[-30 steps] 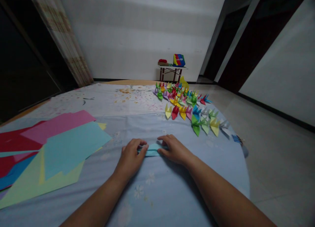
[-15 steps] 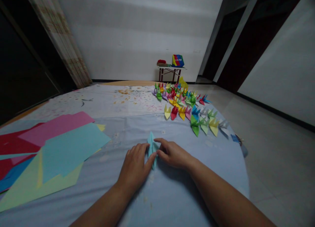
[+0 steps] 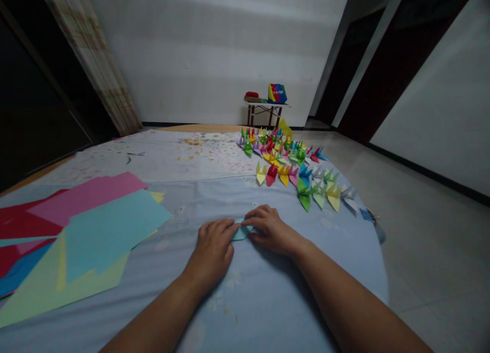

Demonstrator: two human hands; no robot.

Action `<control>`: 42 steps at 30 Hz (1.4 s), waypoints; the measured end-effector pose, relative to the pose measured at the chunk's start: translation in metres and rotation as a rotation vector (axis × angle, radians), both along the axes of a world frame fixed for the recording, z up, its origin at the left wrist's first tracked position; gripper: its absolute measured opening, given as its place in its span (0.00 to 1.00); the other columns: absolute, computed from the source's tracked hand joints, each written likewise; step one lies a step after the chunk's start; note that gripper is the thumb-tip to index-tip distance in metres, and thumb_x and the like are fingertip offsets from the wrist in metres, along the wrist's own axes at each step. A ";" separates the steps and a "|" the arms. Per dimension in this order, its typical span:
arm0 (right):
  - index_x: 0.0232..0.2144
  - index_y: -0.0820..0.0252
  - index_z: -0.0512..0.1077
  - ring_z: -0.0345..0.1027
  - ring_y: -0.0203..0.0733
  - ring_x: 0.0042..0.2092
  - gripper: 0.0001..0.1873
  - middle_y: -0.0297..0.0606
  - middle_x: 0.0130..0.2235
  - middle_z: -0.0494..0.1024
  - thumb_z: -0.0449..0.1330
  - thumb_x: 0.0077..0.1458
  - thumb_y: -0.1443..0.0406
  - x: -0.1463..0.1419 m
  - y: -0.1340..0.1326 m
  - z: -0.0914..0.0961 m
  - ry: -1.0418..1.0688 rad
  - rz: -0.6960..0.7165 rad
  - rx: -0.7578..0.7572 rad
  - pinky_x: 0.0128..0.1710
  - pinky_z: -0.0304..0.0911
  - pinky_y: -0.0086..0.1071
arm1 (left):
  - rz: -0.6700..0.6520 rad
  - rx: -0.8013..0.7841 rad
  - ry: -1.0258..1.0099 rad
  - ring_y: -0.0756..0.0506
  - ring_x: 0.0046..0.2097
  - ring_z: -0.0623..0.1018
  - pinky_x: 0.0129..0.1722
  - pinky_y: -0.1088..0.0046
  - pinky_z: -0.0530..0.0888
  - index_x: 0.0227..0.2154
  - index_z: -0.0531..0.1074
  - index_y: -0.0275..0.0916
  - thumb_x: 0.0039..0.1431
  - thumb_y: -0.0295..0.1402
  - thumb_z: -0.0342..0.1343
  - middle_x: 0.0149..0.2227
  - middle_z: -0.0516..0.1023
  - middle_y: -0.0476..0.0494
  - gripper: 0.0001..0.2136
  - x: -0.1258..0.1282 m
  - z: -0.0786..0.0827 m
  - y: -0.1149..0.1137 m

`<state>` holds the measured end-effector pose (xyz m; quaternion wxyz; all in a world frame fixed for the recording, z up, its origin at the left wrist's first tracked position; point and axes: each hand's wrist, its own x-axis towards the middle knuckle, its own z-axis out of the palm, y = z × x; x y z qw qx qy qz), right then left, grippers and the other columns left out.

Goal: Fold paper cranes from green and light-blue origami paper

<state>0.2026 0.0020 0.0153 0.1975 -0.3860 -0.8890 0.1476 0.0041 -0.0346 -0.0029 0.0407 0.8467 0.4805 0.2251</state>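
A small folded piece of light blue paper lies on the pale blue cloth in front of me. My left hand presses on its left side, fingers curled over it. My right hand pinches its right edge between thumb and fingertips. Most of the paper is hidden under my fingers. Both hands touch each other over the fold.
A fan of large coloured sheets, pink, red, light blue and pale green, lies to the left. Several folded paper cranes stand in rows at the back right. A small table with a colourful box stands by the wall. Tiled floor lies to the right.
The light blue paper lay sideways, then stood lengthwise between my hands, and now sits folded small and flat under my fingers. Both hands have closed in over it.
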 end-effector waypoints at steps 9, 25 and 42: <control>0.39 0.48 0.73 0.57 0.42 0.44 0.10 0.36 0.39 0.74 0.59 0.52 0.61 -0.005 0.000 0.002 -0.049 -0.018 0.033 0.42 0.47 0.37 | 0.003 -0.001 -0.011 0.42 0.52 0.65 0.51 0.56 0.57 0.47 0.65 0.43 0.50 0.24 0.48 0.48 0.70 0.42 0.20 -0.006 0.001 0.003; 0.37 0.50 0.73 0.58 0.40 0.40 0.10 0.37 0.35 0.72 0.55 0.54 0.67 -0.008 0.000 0.000 -0.026 0.042 -0.001 0.40 0.51 0.34 | -0.052 -0.056 -0.033 0.45 0.43 0.71 0.44 0.62 0.60 0.34 0.71 0.44 0.55 0.34 0.52 0.38 0.76 0.48 0.05 -0.009 0.012 0.007; 0.30 0.57 0.74 0.62 0.39 0.39 0.07 0.37 0.34 0.72 0.58 0.52 0.62 -0.014 0.003 -0.009 0.076 -0.112 -0.102 0.41 0.53 0.33 | 0.060 -0.140 -0.171 0.45 0.37 0.70 0.39 0.66 0.66 0.28 0.73 0.41 0.56 0.33 0.48 0.30 0.72 0.45 0.08 -0.003 0.007 0.008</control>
